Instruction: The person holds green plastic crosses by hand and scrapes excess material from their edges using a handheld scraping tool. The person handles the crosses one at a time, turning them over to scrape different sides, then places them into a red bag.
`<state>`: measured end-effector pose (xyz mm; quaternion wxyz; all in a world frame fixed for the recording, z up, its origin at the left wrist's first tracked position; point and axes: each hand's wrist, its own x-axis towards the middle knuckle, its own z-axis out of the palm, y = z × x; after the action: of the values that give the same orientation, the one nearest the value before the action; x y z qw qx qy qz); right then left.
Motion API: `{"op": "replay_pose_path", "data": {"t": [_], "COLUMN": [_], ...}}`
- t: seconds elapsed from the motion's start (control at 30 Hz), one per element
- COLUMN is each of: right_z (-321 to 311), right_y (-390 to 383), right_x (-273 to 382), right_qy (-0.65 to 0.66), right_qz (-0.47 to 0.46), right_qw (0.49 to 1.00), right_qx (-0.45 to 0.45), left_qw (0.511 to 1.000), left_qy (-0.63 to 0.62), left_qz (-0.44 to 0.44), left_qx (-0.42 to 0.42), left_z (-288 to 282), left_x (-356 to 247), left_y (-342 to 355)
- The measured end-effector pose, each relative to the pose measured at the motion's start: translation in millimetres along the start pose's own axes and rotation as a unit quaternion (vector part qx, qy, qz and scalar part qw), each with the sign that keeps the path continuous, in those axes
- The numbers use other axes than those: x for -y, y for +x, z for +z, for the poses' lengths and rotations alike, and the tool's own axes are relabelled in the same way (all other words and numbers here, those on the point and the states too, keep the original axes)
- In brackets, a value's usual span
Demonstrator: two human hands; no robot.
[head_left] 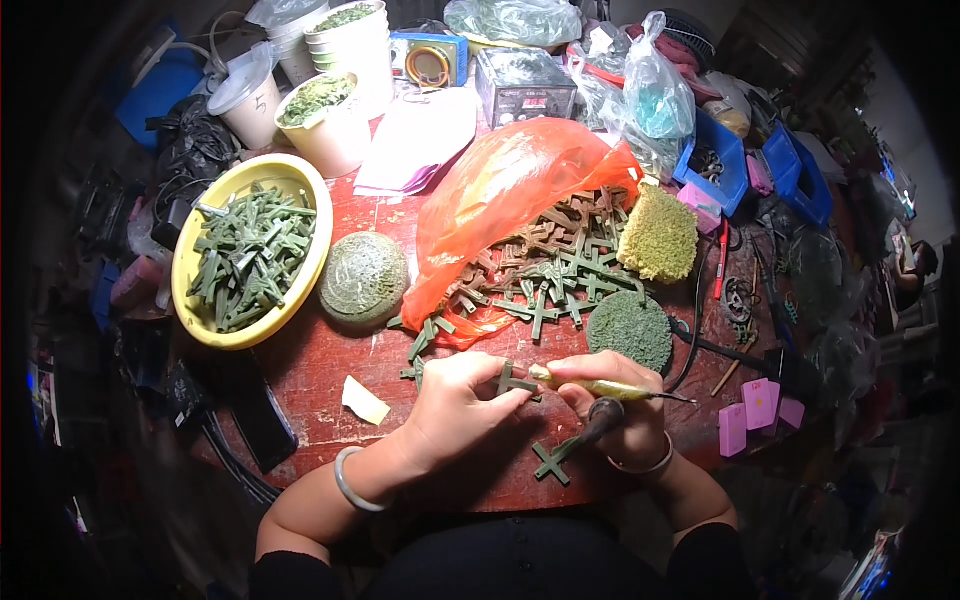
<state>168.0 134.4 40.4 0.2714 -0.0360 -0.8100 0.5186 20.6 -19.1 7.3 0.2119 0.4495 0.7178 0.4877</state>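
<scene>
My left hand pinches a small dark green cross between thumb and fingers. Close beside it, my right hand grips a slim yellowish tool; its pale end points at the cross and a thin dark tip sticks out to the right. A dark rod with a rounded end also shows at the right fingers; I cannot tell whether it is held. Below the hands lies another green cross near the table's front edge. Ahead, green and brown crosses spill from an orange plastic bag.
A yellow bowl of green pieces stands left, beside a round speckled block. Right of the pile are a yellow sponge and a round green pad. White tubs and a digital-display box stand behind. Pink blocks lie right.
</scene>
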Motion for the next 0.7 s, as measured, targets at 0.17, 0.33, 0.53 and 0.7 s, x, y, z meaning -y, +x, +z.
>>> {"op": "replay_pose_path", "data": {"t": [0.17,0.33,0.53,0.7], "right_z": [1,-3,-1,-2], "right_y": [-1,-6,-6,-5], "right_x": [-1,1,-11,-15], "right_qy": [0.0,0.067,0.075,0.074], "right_qz": [-0.01,0.094,0.102,0.094], "right_qw": [1.0,0.992,0.984,0.988], "right_qx": [-0.01,-0.054,-0.129,-0.101], "left_qw": [0.985,0.893,0.986,0.971], "left_qy": [-0.14,-0.406,0.128,0.143], "left_qz": [-0.095,-0.191,0.035,0.034], "left_qx": [0.039,0.037,0.105,0.188], "left_z": [-2,-15,-16,-19], "left_x": [-5,6,-6,-7], "left_y": [2,11,5,3]}}
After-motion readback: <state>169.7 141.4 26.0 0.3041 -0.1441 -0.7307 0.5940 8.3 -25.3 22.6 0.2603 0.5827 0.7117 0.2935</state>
